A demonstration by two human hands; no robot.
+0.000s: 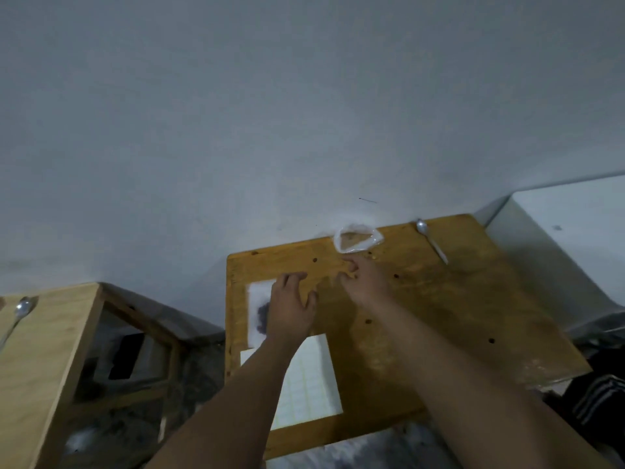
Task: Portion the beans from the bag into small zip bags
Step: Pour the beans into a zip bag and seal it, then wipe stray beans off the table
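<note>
A clear plastic bag [358, 239] with pale beans in it lies open at the far edge of the wooden table [439, 316]. A few loose beans [370, 254] lie just in front of it. My right hand [363, 280] hovers over the table right below the bag, its fingers curled; blur hides whether they pinch a bean. My left hand [294, 308] lies with fingers spread over a small zip bag [258, 313] that holds a dark clump of beans.
A white sheet of labels [311, 377] lies at the near left of the table. A spoon [432, 240] rests at the far right edge. A second wooden table [37, 360] with another spoon [18, 314] stands to the left. The wall is straight behind.
</note>
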